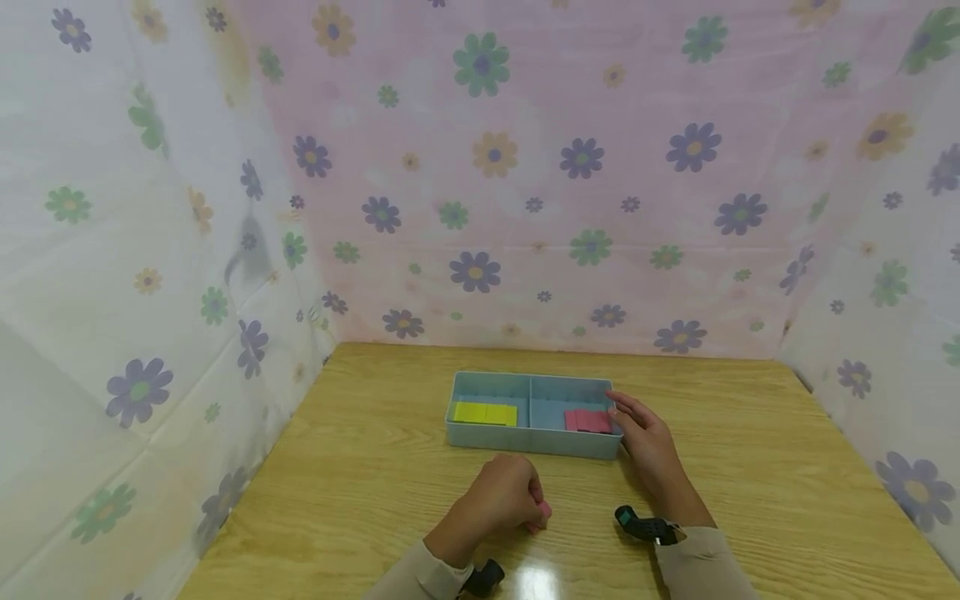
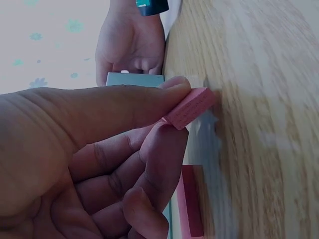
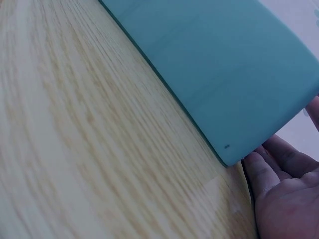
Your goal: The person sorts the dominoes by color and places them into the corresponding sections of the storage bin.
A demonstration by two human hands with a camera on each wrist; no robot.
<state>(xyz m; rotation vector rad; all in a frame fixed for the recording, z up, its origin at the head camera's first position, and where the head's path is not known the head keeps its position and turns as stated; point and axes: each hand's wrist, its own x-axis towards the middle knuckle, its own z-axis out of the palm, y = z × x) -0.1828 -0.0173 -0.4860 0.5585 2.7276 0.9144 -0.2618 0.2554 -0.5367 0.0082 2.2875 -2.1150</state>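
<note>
My left hand (image 1: 504, 496) is low over the table in front of the box, pinching a small pink block (image 2: 192, 108) between thumb and index finger. Faint marks show on the block's side. A second pink block (image 2: 192, 201) lies on the wood beyond the curled fingers in the left wrist view. The light blue box (image 1: 491, 437) has two compartments. Flat yellow pieces (image 1: 486, 413) lie in its left compartment, and pink pieces (image 1: 588, 421) in the right one. At the box's right end, my right hand (image 1: 651, 442) grips the end wall, fingertips over the rim; its lower fingers touch the outside.
A wood-grain table (image 1: 360, 500) holds everything. Flower-printed cloth (image 1: 480, 167) hangs behind it and on both sides. A dark wrist camera (image 1: 641, 525) sits at the right cuff and another camera (image 1: 483, 577) at the left cuff.
</note>
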